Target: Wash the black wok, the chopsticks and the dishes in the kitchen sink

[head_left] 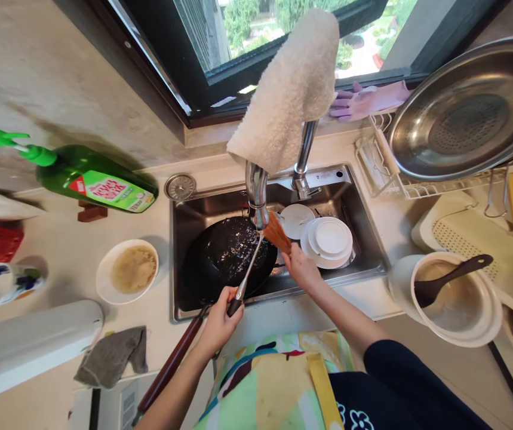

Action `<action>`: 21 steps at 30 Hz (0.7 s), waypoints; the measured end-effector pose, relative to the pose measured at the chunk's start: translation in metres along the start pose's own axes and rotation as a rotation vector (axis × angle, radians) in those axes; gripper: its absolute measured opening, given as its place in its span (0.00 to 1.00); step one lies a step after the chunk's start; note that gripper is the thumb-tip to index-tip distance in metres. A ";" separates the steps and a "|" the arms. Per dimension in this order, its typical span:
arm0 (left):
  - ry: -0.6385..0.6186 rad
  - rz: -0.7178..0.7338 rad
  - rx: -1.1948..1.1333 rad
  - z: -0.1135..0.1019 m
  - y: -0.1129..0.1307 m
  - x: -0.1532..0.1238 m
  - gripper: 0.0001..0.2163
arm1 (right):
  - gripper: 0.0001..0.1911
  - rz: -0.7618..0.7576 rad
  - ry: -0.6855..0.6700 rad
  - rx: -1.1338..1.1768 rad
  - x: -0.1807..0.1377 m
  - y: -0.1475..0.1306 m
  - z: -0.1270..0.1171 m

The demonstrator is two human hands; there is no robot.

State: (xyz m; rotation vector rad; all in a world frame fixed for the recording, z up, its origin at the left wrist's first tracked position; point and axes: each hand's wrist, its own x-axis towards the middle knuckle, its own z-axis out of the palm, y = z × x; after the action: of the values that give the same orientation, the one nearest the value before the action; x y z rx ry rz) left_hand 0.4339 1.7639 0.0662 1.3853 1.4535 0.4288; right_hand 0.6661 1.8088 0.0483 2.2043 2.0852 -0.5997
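Clenching a spatula [248, 272] in the left grip [218, 322], right grip [301, 269] pinching its blade [277, 233] above the sink rim [355, 276]

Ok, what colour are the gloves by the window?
The gloves are pale purple; head view.

Sink [328, 191] set into tabletop [72, 334]. In sink: wok [224, 257] left, stacked plates [330, 239] right. Faucet [256, 191] at far edge of sink, towel [283, 89] draped over it. Left hand [218, 322] and right hand [301, 269] on spatula [276, 233], above wok. Left of sink: dish soap bottle [95, 179] far, bowl [126, 272] near. Right of sink: pot [455, 298] near, spoon [448, 280] in it; wire rack [417, 185] far, steel basin [466, 107] on it. Rubber gloves [368, 100] behind rack, against window [238, 36].
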 end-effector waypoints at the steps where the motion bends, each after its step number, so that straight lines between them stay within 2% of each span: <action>1: -0.007 -0.011 -0.036 0.001 0.002 0.002 0.10 | 0.21 0.017 0.013 0.000 -0.001 -0.001 0.002; 5: -0.039 -0.075 -0.199 0.001 0.008 0.008 0.11 | 0.19 -0.200 -0.048 0.036 -0.006 -0.005 0.008; 7: -0.053 -0.099 -0.273 0.001 0.009 0.009 0.12 | 0.19 -0.171 -0.037 0.032 -0.003 -0.004 0.007; 10: -0.079 -0.093 -0.296 0.001 0.008 0.010 0.11 | 0.20 0.010 0.028 -0.007 0.005 -0.002 0.006; 14: -0.083 -0.118 -0.336 0.003 0.004 0.009 0.12 | 0.20 -0.144 -0.026 0.001 0.005 -0.009 0.013; 15: -0.077 -0.127 -0.350 0.004 0.002 0.008 0.12 | 0.21 -0.144 -0.030 0.013 0.007 -0.008 0.014; 19: -0.087 -0.142 -0.350 0.002 0.000 0.000 0.12 | 0.19 0.122 0.001 0.093 0.036 0.017 0.009; 21: -0.079 -0.135 -0.339 0.000 0.002 -0.004 0.12 | 0.18 0.194 -0.008 0.138 0.051 0.035 0.002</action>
State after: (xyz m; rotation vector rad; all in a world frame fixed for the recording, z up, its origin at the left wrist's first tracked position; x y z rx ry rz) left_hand 0.4337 1.7610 0.0692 1.0171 1.3302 0.5020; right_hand 0.7008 1.8537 0.0224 2.4350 1.8477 -0.7536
